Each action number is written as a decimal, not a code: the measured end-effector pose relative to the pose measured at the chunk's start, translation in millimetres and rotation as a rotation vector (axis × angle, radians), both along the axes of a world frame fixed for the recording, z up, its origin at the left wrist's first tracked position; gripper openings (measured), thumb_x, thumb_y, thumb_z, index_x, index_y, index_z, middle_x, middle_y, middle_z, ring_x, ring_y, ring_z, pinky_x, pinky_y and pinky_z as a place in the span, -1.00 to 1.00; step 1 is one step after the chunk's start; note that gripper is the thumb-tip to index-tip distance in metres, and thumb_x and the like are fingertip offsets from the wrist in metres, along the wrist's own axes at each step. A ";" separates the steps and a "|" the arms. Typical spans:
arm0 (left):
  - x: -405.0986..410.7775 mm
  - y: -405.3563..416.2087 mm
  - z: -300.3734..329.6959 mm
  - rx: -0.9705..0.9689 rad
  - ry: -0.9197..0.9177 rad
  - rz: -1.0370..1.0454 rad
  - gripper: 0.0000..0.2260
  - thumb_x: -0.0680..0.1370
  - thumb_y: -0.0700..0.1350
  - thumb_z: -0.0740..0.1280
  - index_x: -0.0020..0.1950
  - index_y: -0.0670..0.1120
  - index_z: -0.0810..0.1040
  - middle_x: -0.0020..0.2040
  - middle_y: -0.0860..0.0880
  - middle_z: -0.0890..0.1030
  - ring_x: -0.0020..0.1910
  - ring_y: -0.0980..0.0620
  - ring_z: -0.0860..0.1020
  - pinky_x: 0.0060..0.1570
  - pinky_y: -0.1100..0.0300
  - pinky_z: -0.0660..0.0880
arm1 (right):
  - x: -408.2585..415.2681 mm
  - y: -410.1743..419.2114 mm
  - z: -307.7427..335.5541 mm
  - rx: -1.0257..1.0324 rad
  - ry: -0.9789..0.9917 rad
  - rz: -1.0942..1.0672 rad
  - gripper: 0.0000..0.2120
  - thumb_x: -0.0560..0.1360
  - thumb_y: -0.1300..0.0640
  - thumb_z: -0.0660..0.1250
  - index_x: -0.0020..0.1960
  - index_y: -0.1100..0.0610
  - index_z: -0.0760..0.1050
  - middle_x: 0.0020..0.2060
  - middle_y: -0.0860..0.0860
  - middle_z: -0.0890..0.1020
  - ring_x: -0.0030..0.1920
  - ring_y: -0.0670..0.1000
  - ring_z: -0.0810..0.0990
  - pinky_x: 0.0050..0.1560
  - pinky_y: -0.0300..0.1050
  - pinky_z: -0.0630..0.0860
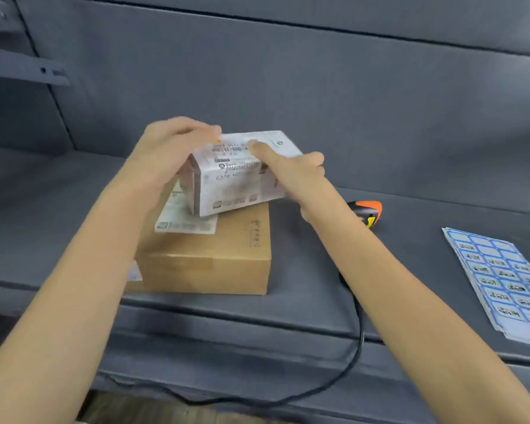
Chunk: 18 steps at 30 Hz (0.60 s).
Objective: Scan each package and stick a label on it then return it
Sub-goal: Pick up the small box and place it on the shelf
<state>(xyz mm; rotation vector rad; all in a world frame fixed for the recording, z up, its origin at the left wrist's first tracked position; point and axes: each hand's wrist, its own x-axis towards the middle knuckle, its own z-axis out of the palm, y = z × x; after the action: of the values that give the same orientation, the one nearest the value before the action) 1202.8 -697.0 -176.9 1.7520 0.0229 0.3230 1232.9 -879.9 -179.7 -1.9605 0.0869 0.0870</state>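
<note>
The brown cardboard box (205, 255) serves as the landmark; it lies flat on the grey cushioned surface (288, 316), with a white shipping label (184, 217) stuck on its top near the left rear. The left hand (169, 148) reaches over the box's left rear part, fingers curled over the far left top edge of the small white package (239, 172), so that grip is closed on the package. The package, covered in printed labels, sits tilted above the box's rear right corner, its lower edge touching or just above the box top; which, I cannot tell. The right hand (291, 169) holds the package's right end, thumb laid on its top face and fingers curled round its right side. Just right of the box, partly hidden behind the right forearm, lies an orange and black scanner (369, 214), its black cable (357, 347) looping down past the cushion's front edge. Well to the right of the box lies a sheet of blue-bordered stickers (502, 280).
</note>
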 end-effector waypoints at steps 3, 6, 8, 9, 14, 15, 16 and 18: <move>-24.4 -18.8 -15.4 0.010 -0.014 0.118 -0.47 0.27 0.35 0.44 0.16 0.16 0.54 0.10 0.10 0.56 0.06 0.05 0.57 0.04 0.14 0.44 | -16.6 0.4 3.6 0.036 -0.028 -0.041 -0.07 0.32 -0.33 0.40 0.41 0.17 0.08 0.30 0.05 0.26 0.31 0.12 0.30 0.27 0.03 0.37; -41.2 -33.1 -20.2 -0.093 0.021 0.185 -0.37 0.36 0.31 0.41 0.32 0.08 0.33 0.16 0.05 0.51 0.13 0.04 0.55 0.08 0.07 0.51 | -31.1 3.3 4.6 0.082 -0.053 -0.102 -0.10 0.33 -0.29 0.41 0.39 0.19 0.10 0.29 0.08 0.26 0.32 0.13 0.27 0.10 -0.06 0.33; -52.1 -40.2 -19.7 -0.138 0.008 0.174 -0.42 0.38 0.33 0.37 0.27 0.06 0.35 0.15 0.04 0.56 0.07 0.05 0.59 -0.08 0.05 0.59 | -36.9 3.7 -0.4 0.118 -0.082 -0.139 -0.13 0.33 -0.29 0.41 0.36 0.20 0.12 0.29 0.09 0.26 0.32 0.13 0.26 0.01 -0.07 0.26; -56.7 -43.1 -19.3 -0.129 -0.007 0.161 -0.46 0.40 0.36 0.34 0.23 0.07 0.39 0.12 0.06 0.60 0.04 0.07 0.61 -0.14 0.08 0.59 | -38.5 3.3 -3.1 0.133 -0.096 -0.156 -0.14 0.33 -0.28 0.41 0.35 0.20 0.13 0.29 0.10 0.26 0.31 0.14 0.25 0.02 -0.07 0.26; -62.2 -52.5 -26.8 -0.188 -0.095 0.129 -0.68 0.58 0.20 0.20 0.32 0.19 0.40 0.12 0.13 0.57 -0.01 0.15 0.58 -0.09 0.12 0.54 | -44.6 -1.3 -14.7 0.197 -0.200 -0.238 -0.20 0.31 -0.25 0.48 0.25 0.21 0.19 0.24 0.11 0.29 0.28 0.15 0.27 0.12 -0.08 0.25; -62.4 -53.8 -27.8 -0.200 -0.112 0.141 -0.72 0.60 0.15 0.19 0.31 0.20 0.41 0.10 0.13 0.57 -0.02 0.15 0.57 -0.09 0.12 0.54 | -47.1 -3.9 -18.8 0.210 -0.228 -0.222 -0.23 0.32 -0.25 0.47 0.23 0.20 0.20 0.22 0.09 0.30 0.27 0.13 0.28 0.11 -0.09 0.25; -62.2 -53.9 -29.0 -0.202 -0.133 0.157 -0.76 0.61 0.10 0.20 0.28 0.20 0.45 0.07 0.14 0.59 -0.04 0.14 0.57 -0.12 0.13 0.53 | -49.4 -7.9 -23.9 0.221 -0.248 -0.192 -0.27 0.35 -0.25 0.45 0.23 0.20 0.22 0.21 0.08 0.31 0.27 0.13 0.29 0.13 -0.10 0.27; -63.4 -53.3 -29.9 -0.177 -0.170 0.182 -0.84 0.61 0.05 0.21 0.17 0.17 0.50 -0.01 0.15 0.61 -0.07 0.15 0.59 -0.20 0.17 0.54 | -53.5 -20.6 -32.4 0.205 -0.270 -0.155 -0.38 0.44 -0.25 0.34 0.25 0.18 0.28 0.23 0.09 0.36 0.29 0.14 0.31 0.20 -0.04 0.31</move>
<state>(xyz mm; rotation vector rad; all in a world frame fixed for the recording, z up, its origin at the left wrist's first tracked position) 1139.5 -750.3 -206.8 1.5456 0.0858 0.5845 1179.4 -900.5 -212.1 -1.7380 0.0503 -0.2610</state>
